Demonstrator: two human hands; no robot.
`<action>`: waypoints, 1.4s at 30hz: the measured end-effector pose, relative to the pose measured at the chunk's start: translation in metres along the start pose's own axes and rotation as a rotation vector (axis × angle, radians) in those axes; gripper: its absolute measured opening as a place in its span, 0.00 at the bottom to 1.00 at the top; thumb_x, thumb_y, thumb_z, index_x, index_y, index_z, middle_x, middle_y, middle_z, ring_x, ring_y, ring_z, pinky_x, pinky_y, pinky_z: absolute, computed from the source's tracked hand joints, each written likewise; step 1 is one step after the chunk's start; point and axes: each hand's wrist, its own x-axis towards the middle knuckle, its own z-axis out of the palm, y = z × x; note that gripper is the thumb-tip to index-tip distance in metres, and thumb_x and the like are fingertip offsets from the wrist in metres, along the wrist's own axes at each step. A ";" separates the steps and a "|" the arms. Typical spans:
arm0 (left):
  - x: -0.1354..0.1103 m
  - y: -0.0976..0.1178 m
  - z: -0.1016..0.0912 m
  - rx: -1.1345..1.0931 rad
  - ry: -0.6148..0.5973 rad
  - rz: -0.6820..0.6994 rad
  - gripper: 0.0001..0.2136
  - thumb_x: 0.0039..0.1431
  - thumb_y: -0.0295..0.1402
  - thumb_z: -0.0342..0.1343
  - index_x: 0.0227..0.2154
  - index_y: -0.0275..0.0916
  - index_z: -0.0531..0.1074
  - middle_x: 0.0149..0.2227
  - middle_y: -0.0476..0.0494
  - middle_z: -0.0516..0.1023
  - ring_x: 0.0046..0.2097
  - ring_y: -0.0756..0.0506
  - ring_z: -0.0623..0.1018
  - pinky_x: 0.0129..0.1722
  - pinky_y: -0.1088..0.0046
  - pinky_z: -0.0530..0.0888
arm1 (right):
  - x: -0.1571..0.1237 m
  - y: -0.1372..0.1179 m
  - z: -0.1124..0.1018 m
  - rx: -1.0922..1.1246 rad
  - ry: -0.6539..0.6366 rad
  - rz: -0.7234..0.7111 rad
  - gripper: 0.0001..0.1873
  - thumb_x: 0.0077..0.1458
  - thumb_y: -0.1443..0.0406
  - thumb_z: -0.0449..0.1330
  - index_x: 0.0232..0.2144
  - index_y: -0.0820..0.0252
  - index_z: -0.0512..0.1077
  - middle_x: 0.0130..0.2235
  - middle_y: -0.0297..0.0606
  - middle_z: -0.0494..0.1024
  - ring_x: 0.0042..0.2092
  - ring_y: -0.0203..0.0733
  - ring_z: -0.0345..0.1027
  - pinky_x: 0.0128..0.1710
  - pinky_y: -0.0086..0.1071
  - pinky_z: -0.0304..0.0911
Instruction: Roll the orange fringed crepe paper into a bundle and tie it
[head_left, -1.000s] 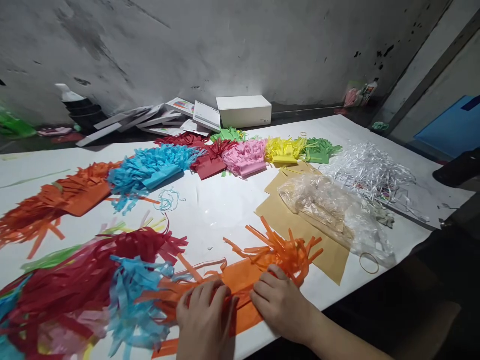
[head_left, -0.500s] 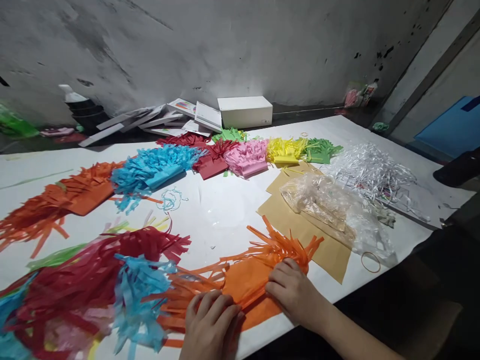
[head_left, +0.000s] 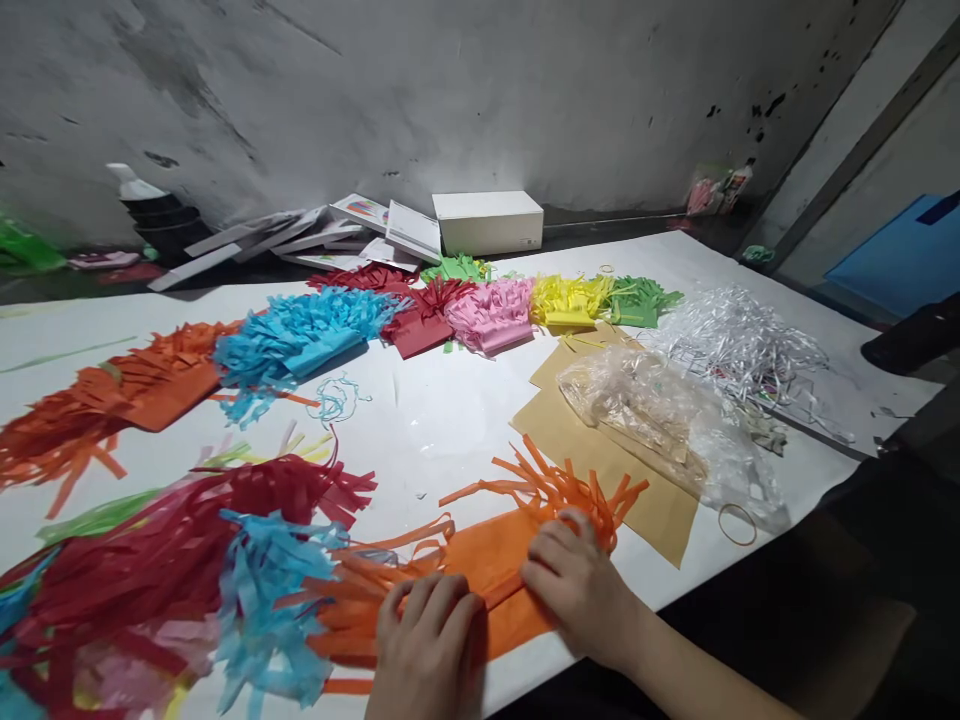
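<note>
A sheet of orange tissue paper [head_left: 484, 545], fringed at both ends, lies near the table's front edge. A narrow rolled or folded ridge crosses its plain middle. My left hand [head_left: 431, 640] is curled over the left end of that ridge, beside the loose left fringe. At the other end, my right hand [head_left: 574, 580] closes on the paper, its fingertips near the bunched right fringe. Both thumbs are mostly hidden. To the left of my left hand lie blue fringed paper [head_left: 274, 600] and dark red fringed paper [head_left: 157, 560].
Fringed bundles in orange [head_left: 169, 395], blue [head_left: 326, 350], pink [head_left: 499, 330] and yellow [head_left: 571, 315] line the back. Brown paper sheets [head_left: 660, 525], a clear plastic bag [head_left: 675, 430], silvery strips [head_left: 739, 340] and a rubber band [head_left: 737, 524] lie right. A white box [head_left: 487, 225] stands behind.
My right hand has shifted slightly left and down along the ridge. Some orange fringe strips above it have moved. My left hand stays almost in place.
</note>
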 end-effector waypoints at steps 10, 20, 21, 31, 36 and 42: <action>0.004 -0.004 0.003 -0.066 0.012 0.119 0.11 0.67 0.25 0.49 0.31 0.42 0.73 0.33 0.48 0.80 0.39 0.43 0.75 0.52 0.55 0.63 | 0.012 -0.011 0.016 0.055 -0.077 -0.139 0.08 0.64 0.67 0.57 0.31 0.59 0.69 0.31 0.34 0.72 0.36 0.42 0.62 0.47 0.40 0.55; -0.004 -0.010 0.004 -0.155 -0.010 0.064 0.10 0.67 0.27 0.52 0.32 0.46 0.74 0.34 0.51 0.82 0.42 0.44 0.76 0.52 0.58 0.61 | -0.001 0.008 0.013 0.218 0.002 -0.133 0.14 0.68 0.70 0.50 0.30 0.59 0.70 0.30 0.34 0.72 0.35 0.40 0.63 0.43 0.38 0.60; -0.004 -0.010 0.003 -0.167 -0.009 0.033 0.09 0.66 0.27 0.54 0.31 0.45 0.74 0.34 0.52 0.81 0.41 0.44 0.76 0.51 0.59 0.61 | -0.005 0.013 0.008 0.241 0.016 -0.114 0.14 0.68 0.70 0.50 0.31 0.59 0.71 0.31 0.35 0.73 0.35 0.41 0.63 0.43 0.38 0.60; -0.003 -0.012 -0.004 -0.034 -0.064 0.062 0.07 0.62 0.26 0.57 0.35 0.47 0.74 0.37 0.54 0.83 0.40 0.45 0.79 0.47 0.62 0.62 | -0.013 0.013 -0.011 0.269 0.021 0.141 0.08 0.61 0.74 0.56 0.33 0.59 0.71 0.36 0.36 0.73 0.41 0.44 0.65 0.59 0.52 0.56; 0.003 -0.001 -0.002 0.149 -0.123 -0.077 0.08 0.64 0.27 0.51 0.30 0.43 0.73 0.37 0.46 0.81 0.39 0.40 0.78 0.47 0.52 0.63 | -0.005 -0.002 -0.001 0.103 0.008 0.318 0.08 0.54 0.74 0.61 0.29 0.58 0.67 0.34 0.36 0.71 0.39 0.47 0.64 0.57 0.57 0.55; 0.010 0.006 0.002 0.061 -0.032 0.102 0.16 0.55 0.16 0.48 0.29 0.43 0.76 0.36 0.46 0.82 0.43 0.40 0.77 0.57 0.50 0.60 | -0.009 -0.002 -0.002 0.034 -0.018 0.103 0.11 0.56 0.78 0.57 0.31 0.57 0.67 0.35 0.34 0.72 0.40 0.43 0.66 0.63 0.52 0.50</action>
